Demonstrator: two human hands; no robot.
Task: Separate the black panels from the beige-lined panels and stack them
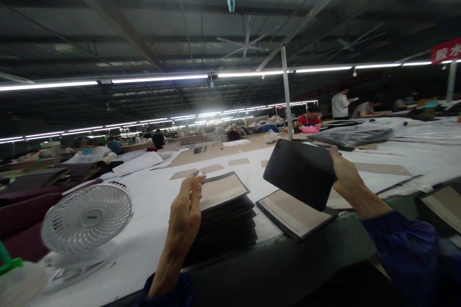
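Observation:
My right hand [347,177] grips a dark, flat panel [298,168] with rounded corners by its right edge. The panel hangs tilted above a low pile of beige-faced panels [293,213] with dark edges. Beside the tall stack of dark panels [226,220], my left hand [185,208] is raised with its fingers loosely bent and nothing visible in them. A beige face with a pale strip lies uppermost on that stack. Whether the left fingertips touch the stack's edge, I cannot tell.
A white desk fan [90,218] stands to the left on the white-covered table [140,244]. Flat beige pieces [212,169] lie farther back. Clear plastic sheeting [353,134] covers something at the right. A post [287,91] rises behind, and people work in the background.

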